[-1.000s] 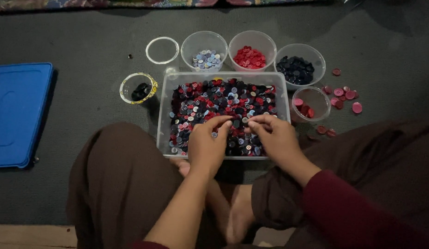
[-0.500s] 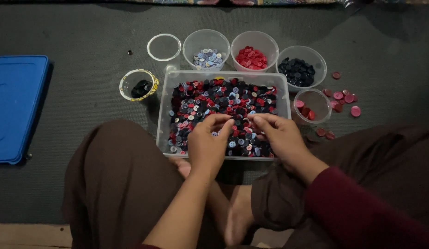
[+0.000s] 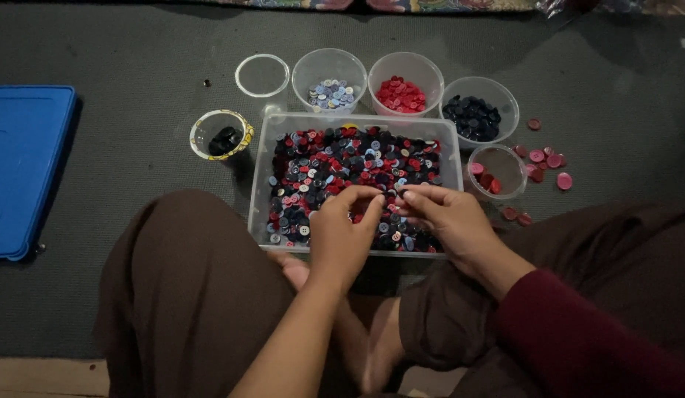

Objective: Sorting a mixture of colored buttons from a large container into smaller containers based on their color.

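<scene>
A clear plastic tub (image 3: pixel 260 177) on the grey floor holds a heap of mixed red, dark blue, pale blue and white buttons (image 3: pixel 342 163). My left hand (image 3: pixel 342 234) rests over the tub's near edge, fingers curled down into the buttons. My right hand (image 3: pixel 445 217) is beside it, thumb and fingertips pinched together over the pile; what they pinch is too small to make out. The fingertips of both hands nearly meet at the tub's middle.
Clear cups ring the tub: an empty one (image 3: pixel 262 75), pale blue buttons (image 3: pixel 329 94), red buttons (image 3: pixel 401 94), dark blue buttons (image 3: pixel 471 116), dark red buttons (image 3: pixel 484 177), and a yellow-rimmed cup with black buttons (image 3: pixel 223 138). Loose pink buttons (image 3: pixel 545 158) lie right. A blue lid (image 3: pixel 22 169) lies left.
Both hands have shifted slightly among the buttons, with the fingertips drawing closer together near the tub's middle. Nothing else has moved.
</scene>
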